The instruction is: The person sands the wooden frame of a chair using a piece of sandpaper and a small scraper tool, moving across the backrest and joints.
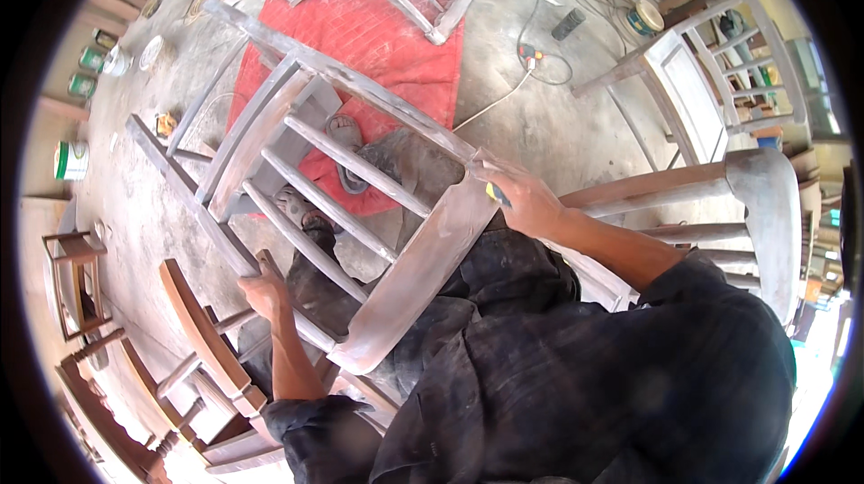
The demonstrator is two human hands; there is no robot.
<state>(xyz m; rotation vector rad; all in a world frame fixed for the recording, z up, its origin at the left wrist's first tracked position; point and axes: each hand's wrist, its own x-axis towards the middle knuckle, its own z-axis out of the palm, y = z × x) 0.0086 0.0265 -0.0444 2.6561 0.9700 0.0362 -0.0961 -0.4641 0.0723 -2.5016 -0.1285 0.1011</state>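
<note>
From my remote seat, I see the grey-washed wooden slat-back chair (418,275) tilted over the lap, mid-view. The left hand (263,293), at eight o'clock, wraps its side post; the right hand (519,202), at three, curls round a mostly hidden small yellow-and-dark object (494,193) at the top rail's corner. If the left grip slackened, right-side pressure could swing the chair against the curved brown wooden frame (200,327) at eight.
</note>
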